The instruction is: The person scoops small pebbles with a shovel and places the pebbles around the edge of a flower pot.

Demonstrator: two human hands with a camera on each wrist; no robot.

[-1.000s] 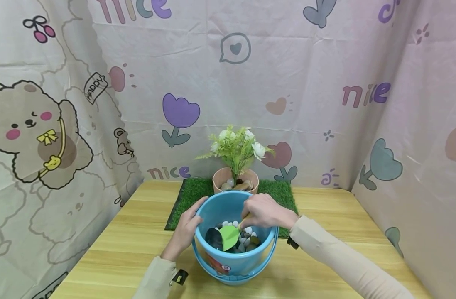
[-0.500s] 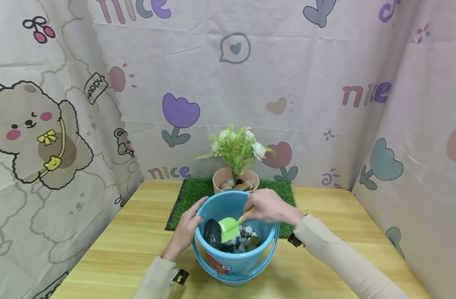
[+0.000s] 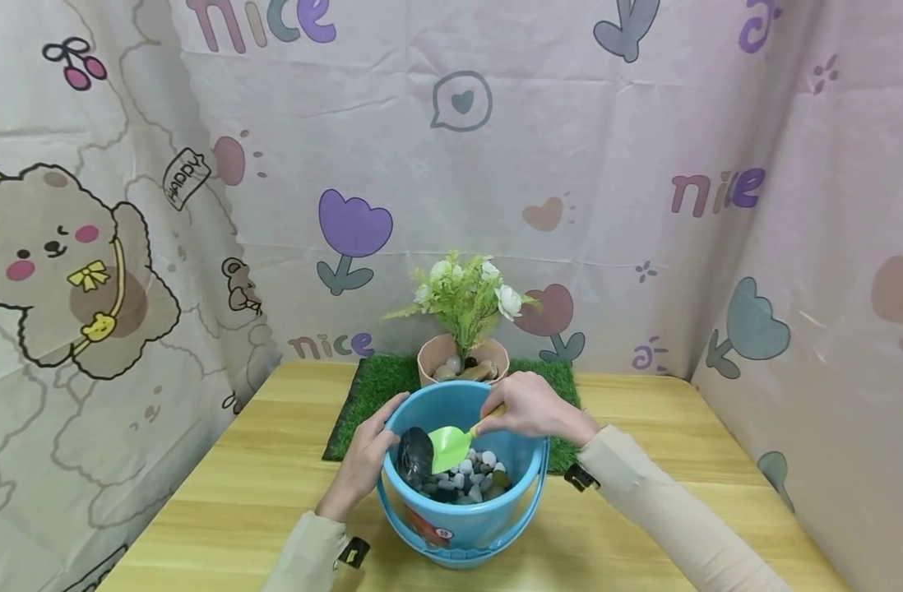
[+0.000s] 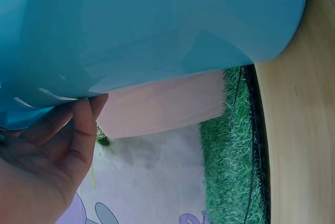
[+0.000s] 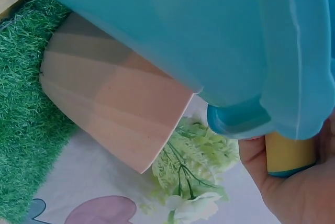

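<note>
A blue bucket (image 3: 466,514) stands on the table with its handle hanging down at the front. Pebbles (image 3: 477,477), white, grey and brown, lie in it. My left hand (image 3: 364,455) holds the bucket's rim at the left; in the left wrist view its fingertips meet the rim. My right hand (image 3: 529,405), over the far right rim, grips a small green shovel (image 3: 450,448) by its yellow handle (image 5: 290,153). The blade is tilted inside the bucket, above the pebbles, against a dark, shiny oval stone (image 3: 416,456) by the left wall.
Behind the bucket, a pink pot (image 3: 426,362) with stones and white artificial flowers (image 3: 508,302) stands on a green turf mat (image 3: 348,432). The wooden table (image 3: 222,493) runs out on both sides. Printed cloth (image 3: 451,181) hangs at the back and sides.
The shovel blade has risen off the pebbles and shifted left, and the dark stone has moved up with it along the left wall. My left hand keeps its place on the rim.
</note>
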